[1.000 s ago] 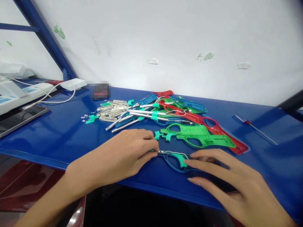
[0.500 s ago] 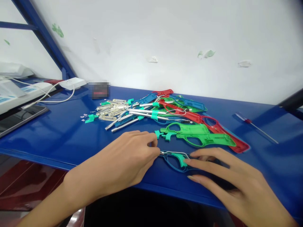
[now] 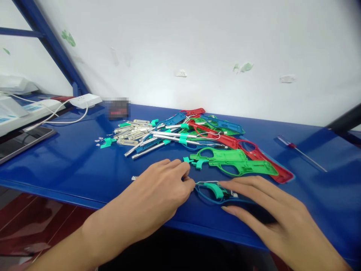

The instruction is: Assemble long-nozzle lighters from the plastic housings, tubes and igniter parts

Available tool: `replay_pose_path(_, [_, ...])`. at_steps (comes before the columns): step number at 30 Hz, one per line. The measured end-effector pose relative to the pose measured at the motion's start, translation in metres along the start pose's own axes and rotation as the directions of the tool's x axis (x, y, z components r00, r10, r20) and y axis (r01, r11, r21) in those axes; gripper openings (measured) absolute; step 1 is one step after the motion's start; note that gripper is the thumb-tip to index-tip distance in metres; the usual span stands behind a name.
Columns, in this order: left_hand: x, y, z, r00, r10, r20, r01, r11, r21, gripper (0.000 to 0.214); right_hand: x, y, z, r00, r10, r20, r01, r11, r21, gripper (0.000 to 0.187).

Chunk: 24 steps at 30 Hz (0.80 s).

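Observation:
A blue plastic lighter-style handle shell (image 3: pixel 207 197) lies near the table's front edge, with a teal trigger (image 3: pixel 216 190) and a white wire (image 3: pixel 207 182) in it. My left hand (image 3: pixel 160 188) is closed in a pinch at the shell's left end, on a metal tube whose tip (image 3: pixel 134 177) shows past the knuckles; the fingertips' exact hold is hidden. My right hand (image 3: pixel 267 210) is spread over the shell's right part, index finger at the wire by the trigger, thumb along the lower edge. A small white-ended part (image 3: pixel 234 194) shows beneath the right fingers.
Behind my hands lie green half-shells (image 3: pixel 242 165), red shells (image 3: pixel 262 158), teal triggers (image 3: pixel 200 163), several metal tubes (image 3: pixel 169 134) and clear pieces (image 3: pixel 128 131). A screwdriver (image 3: pixel 301 153) is at the right. A tablet-like device (image 3: pixel 25 141) and a power strip (image 3: pixel 86 100) are on the left.
My right fingers have lifted off the trigger, uncovering it and the white-ended part. My left hand has shifted slightly right, and the tube's tip now shows behind it.

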<state>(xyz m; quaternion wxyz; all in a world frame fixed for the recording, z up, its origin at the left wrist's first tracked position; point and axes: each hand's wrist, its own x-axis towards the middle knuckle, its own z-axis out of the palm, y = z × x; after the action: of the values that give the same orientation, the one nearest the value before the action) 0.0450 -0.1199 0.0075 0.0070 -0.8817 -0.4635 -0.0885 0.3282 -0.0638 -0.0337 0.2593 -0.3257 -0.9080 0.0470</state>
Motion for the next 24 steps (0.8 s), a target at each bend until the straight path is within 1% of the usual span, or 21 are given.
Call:
replay_pose_path(2, [0.001, -0.002, 0.000, 1.000, 0.004, 0.005, -0.004, 1.000, -0.001, 0.014, -0.004, 0.001, 0.002, 0.999, 0.030, -0.010, -0.030, 1.000, -0.008, 0.038])
replay_pose_path(5, [0.001, -0.004, 0.001, 1.000, 0.001, 0.005, -0.001, 1.000, -0.014, 0.014, -0.009, 0.002, 0.004, 0.998, 0.054, -0.014, -0.054, 0.999, -0.005, 0.041])
replay_pose_path(9, [0.001, -0.005, 0.001, 0.999, -0.034, 0.018, 0.035, 0.999, -0.035, 0.017, -0.011, 0.001, 0.001, 0.999, 0.038, -0.022, -0.038, 0.999, -0.006, 0.033])
replay_pose_path(13, [0.000, -0.002, 0.001, 0.998, -0.069, 0.009, 0.069, 0.997, -0.039, 0.011, -0.009, 0.001, 0.002, 0.999, 0.009, -0.047, -0.010, 1.000, -0.022, 0.027])
replay_pose_path(15, [0.000, 0.001, 0.002, 0.998, -0.054, -0.042, 0.052, 0.997, -0.048, 0.012, -0.009, 0.001, 0.003, 0.999, 0.019, -0.047, -0.020, 1.000, -0.024, 0.026])
replay_pose_path(17, [0.002, 0.004, 0.004, 0.994, -0.015, -0.106, 0.010, 0.999, -0.053, 0.018, -0.009, 0.001, 0.004, 0.999, 0.027, -0.046, -0.029, 0.999, -0.023, 0.027])
replay_pose_path(19, [0.004, 0.007, 0.006, 0.988, 0.030, -0.149, -0.036, 0.999, -0.041, 0.019, -0.010, 0.001, 0.004, 0.998, 0.032, -0.054, -0.033, 0.999, -0.024, 0.028])
replay_pose_path(22, [0.008, 0.008, 0.011, 0.985, 0.074, -0.158, -0.079, 0.997, -0.025, 0.018, -0.009, 0.001, 0.003, 0.999, 0.010, -0.048, -0.011, 1.000, -0.025, 0.028])
replay_pose_path(24, [0.009, 0.008, 0.014, 0.984, 0.080, -0.156, -0.086, 0.996, -0.036, 0.022, -0.008, 0.001, 0.002, 0.999, -0.013, -0.037, 0.012, 1.000, -0.025, 0.026])
